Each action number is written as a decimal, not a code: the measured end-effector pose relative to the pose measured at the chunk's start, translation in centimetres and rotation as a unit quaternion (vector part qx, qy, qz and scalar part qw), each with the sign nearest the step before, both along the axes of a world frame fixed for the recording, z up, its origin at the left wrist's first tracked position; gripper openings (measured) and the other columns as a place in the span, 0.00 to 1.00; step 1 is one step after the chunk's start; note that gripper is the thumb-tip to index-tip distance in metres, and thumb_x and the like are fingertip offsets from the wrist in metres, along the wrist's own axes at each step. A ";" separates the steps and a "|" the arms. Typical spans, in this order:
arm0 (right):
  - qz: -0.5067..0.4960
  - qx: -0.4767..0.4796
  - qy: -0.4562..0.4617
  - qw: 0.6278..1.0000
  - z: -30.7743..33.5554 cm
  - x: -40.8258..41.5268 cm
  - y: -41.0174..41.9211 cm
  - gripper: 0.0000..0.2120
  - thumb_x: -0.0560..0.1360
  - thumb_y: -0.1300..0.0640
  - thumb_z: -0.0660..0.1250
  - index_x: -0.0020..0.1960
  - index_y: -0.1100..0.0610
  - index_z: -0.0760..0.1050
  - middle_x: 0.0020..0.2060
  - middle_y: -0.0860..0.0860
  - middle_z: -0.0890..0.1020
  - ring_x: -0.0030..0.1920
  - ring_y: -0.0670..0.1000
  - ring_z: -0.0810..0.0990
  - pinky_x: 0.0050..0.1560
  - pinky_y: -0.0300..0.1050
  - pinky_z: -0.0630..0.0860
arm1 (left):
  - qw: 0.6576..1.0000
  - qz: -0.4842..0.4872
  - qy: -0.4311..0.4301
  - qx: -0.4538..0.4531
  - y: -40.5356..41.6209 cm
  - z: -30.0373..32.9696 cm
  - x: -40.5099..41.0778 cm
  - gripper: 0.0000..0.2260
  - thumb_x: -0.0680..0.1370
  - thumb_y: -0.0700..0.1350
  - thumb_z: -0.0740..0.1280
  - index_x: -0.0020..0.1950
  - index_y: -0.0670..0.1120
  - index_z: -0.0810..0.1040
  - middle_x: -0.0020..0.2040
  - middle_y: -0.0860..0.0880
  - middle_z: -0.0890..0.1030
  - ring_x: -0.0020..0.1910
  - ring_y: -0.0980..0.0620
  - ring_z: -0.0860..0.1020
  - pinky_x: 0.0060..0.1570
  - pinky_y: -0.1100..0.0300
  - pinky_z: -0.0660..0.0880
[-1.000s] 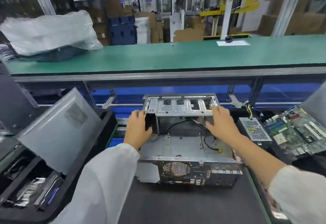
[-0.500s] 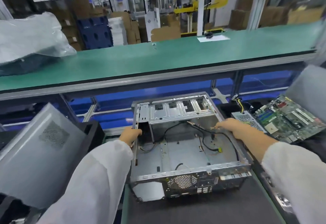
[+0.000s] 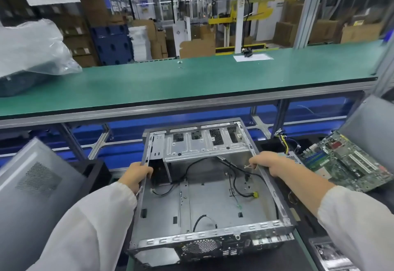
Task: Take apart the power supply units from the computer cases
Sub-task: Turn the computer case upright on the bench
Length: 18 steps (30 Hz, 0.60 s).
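An open grey metal computer case (image 3: pixel 204 202) lies in front of me with its rear panel and fan grille nearest. Inside are a bare floor, loose black cables (image 3: pixel 238 177) and a drive cage at the far end. My left hand (image 3: pixel 137 174) grips the case's left wall edge. My right hand (image 3: pixel 268 163) grips the right wall edge. A silver power supply unit (image 3: pixel 293 157) with a perforated top sits just right of the case, mostly hidden behind my right hand.
A green motherboard (image 3: pixel 345 162) lies at the right with a grey panel behind it. A grey side panel (image 3: pixel 36 187) leans over a black bin at the left. A long green bench (image 3: pixel 191 79) crosses above, holding a plastic-wrapped bundle (image 3: pixel 29 55) and a paper sheet.
Both hands moved from the drive cage out to the case's side walls. The case now sits tilted and turned slightly, and the view has shifted left.
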State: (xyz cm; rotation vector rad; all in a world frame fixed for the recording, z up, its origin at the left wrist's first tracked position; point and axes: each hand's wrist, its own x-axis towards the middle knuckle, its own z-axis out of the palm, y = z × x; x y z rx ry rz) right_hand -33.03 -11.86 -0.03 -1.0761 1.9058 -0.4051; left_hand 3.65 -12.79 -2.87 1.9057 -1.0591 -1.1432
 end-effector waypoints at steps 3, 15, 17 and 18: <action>-0.023 -0.073 -0.036 0.996 1.9 0.0 -1.4 0.04 0.69 0.67 0.63 0.41 0.62 0.69 0.35 0.55 0.65 0.33 0.50 0.63 0.32 0.40 0.59 | 0.996 0.003 0.010 -0.090 -1.5 2.5 0.6 0.10 0.70 0.28 0.61 0.35 0.42 0.68 0.29 0.46 0.67 0.29 0.49 0.65 0.26 0.61 0.64; 0.019 -0.336 -0.116 0.935 1.9 -1.2 -6.0 0.35 0.77 0.66 0.62 0.78 0.46 0.52 0.64 0.52 0.74 0.56 0.57 0.75 0.61 0.45 0.68 | 0.950 -0.014 0.046 -0.309 -3.1 3.8 -0.1 0.30 0.75 0.28 0.62 0.71 0.54 0.65 0.61 0.56 0.78 0.55 0.61 0.78 0.56 0.63 0.73; 0.020 -0.332 -0.127 0.934 0.2 -1.1 -5.8 0.36 0.77 0.66 0.62 0.77 0.44 0.52 0.64 0.50 0.73 0.57 0.56 0.74 0.62 0.46 0.65 | 0.953 -0.010 0.035 -0.302 -2.3 2.3 -0.4 0.32 0.77 0.29 0.62 0.75 0.53 0.61 0.67 0.54 0.75 0.62 0.57 0.75 0.63 0.58 0.72; 0.012 -0.329 -0.136 0.935 -0.8 -1.0 -5.6 0.36 0.77 0.67 0.62 0.77 0.43 0.51 0.64 0.47 0.72 0.58 0.53 0.74 0.62 0.45 0.66 | 0.955 -0.009 0.023 -0.295 -1.9 1.6 -0.6 0.33 0.77 0.30 0.62 0.78 0.52 0.57 0.71 0.52 0.72 0.67 0.53 0.72 0.68 0.52 0.70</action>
